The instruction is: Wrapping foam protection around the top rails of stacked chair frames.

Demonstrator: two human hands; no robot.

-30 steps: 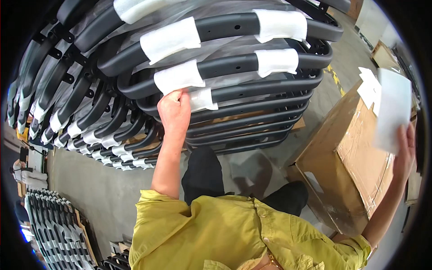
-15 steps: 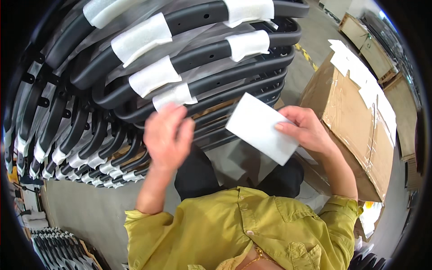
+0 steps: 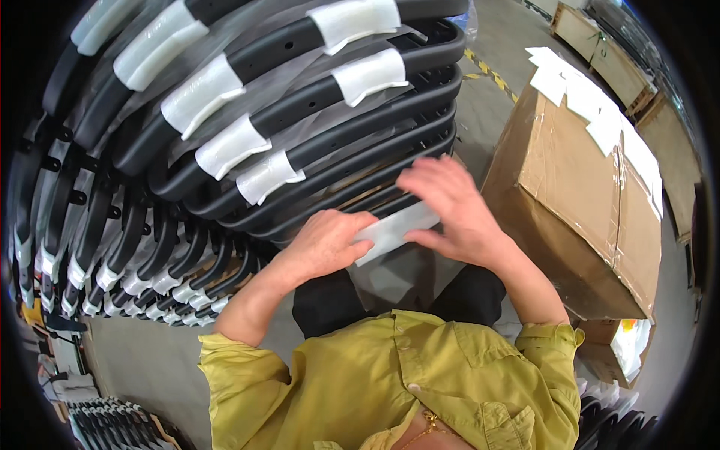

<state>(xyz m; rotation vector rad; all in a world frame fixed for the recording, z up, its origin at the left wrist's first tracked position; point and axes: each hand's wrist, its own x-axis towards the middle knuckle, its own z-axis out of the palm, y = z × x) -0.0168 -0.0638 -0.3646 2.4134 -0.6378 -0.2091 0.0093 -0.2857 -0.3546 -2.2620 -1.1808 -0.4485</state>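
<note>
Between my hands is a white foam sheet [image 3: 391, 231], tilted so that it looks narrower than a full face. My left hand [image 3: 324, 241] pinches its left end between thumb and fingers. At the other end, my right hand [image 3: 459, 208] has its thumb against the sheet's edge; its fingers are raised, spread and slightly blurred. Just beyond my hands stands a stack of black curved tubular frames [image 3: 337, 139]. White foam wraps, such as one wrap [image 3: 268, 178] close to my left hand, cover parts of the tubes.
A large cardboard box [image 3: 577, 187] stands at my right, with several white sheets [image 3: 600, 124] lying on top. Below it is a smaller open box [image 3: 600, 349] with white material inside. More wrapped frames [image 3: 116, 424] are at the lower left. Yellow-black tape [image 3: 491, 73] marks the floor.
My left hand has moved right and taken hold of the sheet's left end. My right hand has shifted left and up, loosening its pinch, and the sheet has turned to a narrower view.
</note>
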